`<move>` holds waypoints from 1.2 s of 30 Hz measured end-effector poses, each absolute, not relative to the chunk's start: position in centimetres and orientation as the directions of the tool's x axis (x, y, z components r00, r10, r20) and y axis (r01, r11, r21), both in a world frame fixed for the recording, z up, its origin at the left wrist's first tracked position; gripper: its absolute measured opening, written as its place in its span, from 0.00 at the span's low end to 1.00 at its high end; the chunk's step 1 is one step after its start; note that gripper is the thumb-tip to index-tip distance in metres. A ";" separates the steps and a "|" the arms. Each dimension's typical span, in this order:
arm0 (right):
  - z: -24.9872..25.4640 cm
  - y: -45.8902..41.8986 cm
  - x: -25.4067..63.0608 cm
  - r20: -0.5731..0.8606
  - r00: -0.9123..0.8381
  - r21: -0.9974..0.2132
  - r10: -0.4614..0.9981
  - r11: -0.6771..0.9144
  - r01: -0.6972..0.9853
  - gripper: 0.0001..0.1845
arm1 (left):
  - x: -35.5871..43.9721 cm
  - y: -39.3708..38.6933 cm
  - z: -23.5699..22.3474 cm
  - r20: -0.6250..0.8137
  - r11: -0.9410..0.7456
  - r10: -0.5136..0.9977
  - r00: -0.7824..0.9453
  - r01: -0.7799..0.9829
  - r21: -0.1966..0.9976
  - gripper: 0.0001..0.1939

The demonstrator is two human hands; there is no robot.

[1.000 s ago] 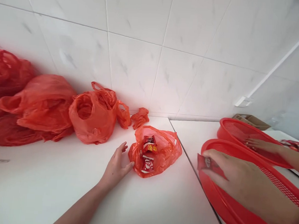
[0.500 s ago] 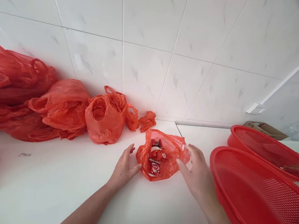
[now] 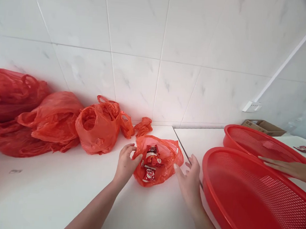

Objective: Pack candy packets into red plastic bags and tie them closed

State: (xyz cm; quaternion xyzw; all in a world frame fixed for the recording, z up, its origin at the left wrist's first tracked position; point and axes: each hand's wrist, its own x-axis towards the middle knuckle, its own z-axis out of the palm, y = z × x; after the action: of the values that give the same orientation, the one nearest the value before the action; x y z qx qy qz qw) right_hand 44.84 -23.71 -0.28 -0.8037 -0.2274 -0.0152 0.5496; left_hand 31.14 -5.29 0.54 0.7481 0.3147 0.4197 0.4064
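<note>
An open red plastic bag [image 3: 168,172] lies on the white table, its mouth spread toward me. Inside it are several small snack packets [image 3: 152,160] in red, white and dark wrappers. My left hand [image 3: 125,163] is at the bag's left rim, thumb and fingers apart; whether it touches the plastic I cannot tell. On the other side, my right hand [image 3: 189,181] stands by the right rim, fingers spread, with nothing held.
Red plastic bags [image 3: 99,128] line the wall at left, several of them bulging. To the right are two large red mesh baskets [image 3: 210,189], with another person's hand [image 3: 289,168] over the far one. A cardboard box [image 3: 264,127] and a wall socket [image 3: 251,106] are behind.
My left hand has moved up to the bag's left rim. My right hand has drawn off the right rim. Another person's hand has appeared over the far basket. The view has shifted.
</note>
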 end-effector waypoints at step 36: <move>13.3 -20.0 46.1 0.176 0.763 -0.668 0.622 0.644 -0.372 0.15 | 25.9 -4.4 13.8 0.312 -0.092 0.877 0.366 -0.509 0.856 0.13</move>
State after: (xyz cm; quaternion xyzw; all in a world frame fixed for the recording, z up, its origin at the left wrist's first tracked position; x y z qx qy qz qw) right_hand 46.13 -20.04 13.33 -0.3146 -0.1992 0.2810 0.8846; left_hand 25.88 -4.42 13.78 0.5111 0.1799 0.5337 0.6493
